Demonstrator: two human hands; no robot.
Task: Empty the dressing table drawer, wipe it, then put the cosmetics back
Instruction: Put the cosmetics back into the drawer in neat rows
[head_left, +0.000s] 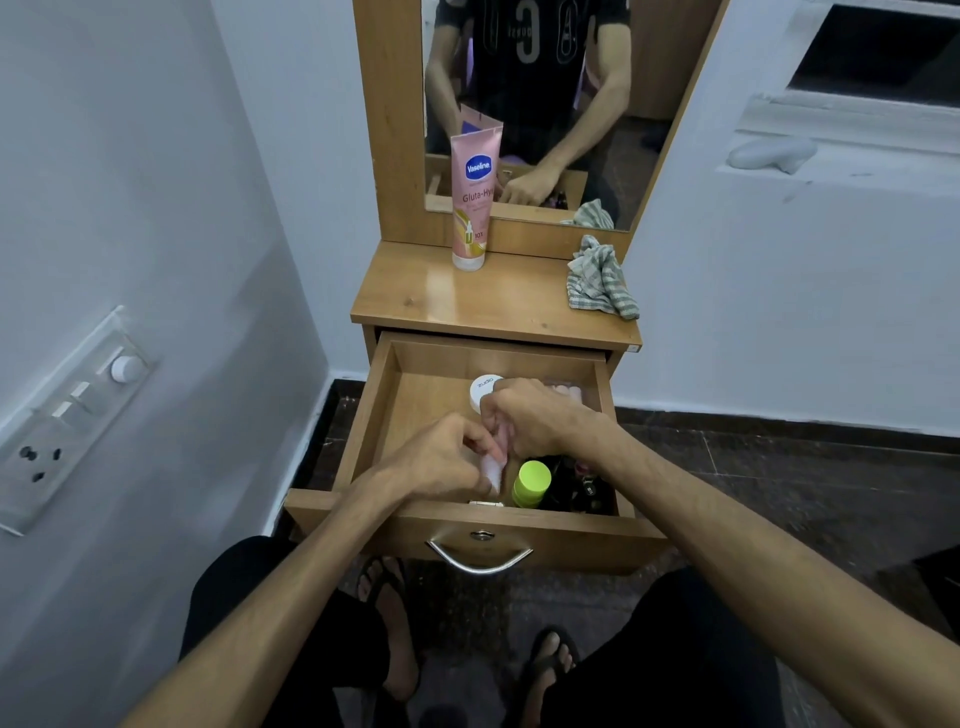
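The wooden drawer (374, 415) is pulled open below the dressing table top (493, 306). Both my hands are inside it, on a small pale pink tube (493, 470). My left hand (436, 457) pinches its lower end; my right hand (530, 415) curls round its upper end. A white round jar (480, 391) lies behind my hands. A bottle with a lime green cap (532, 483) and several dark small bottles (576, 486) stand at the drawer's front right. A pale packet (563, 389) shows at the back right, partly hidden.
A pink Vaseline tube (474, 202) stands upright on the table top against the mirror (524, 104). A striped cloth (597, 280) lies crumpled at the top's right edge. A switch panel (67, 415) is on the left wall. My feet in sandals are below the drawer handle (480, 558).
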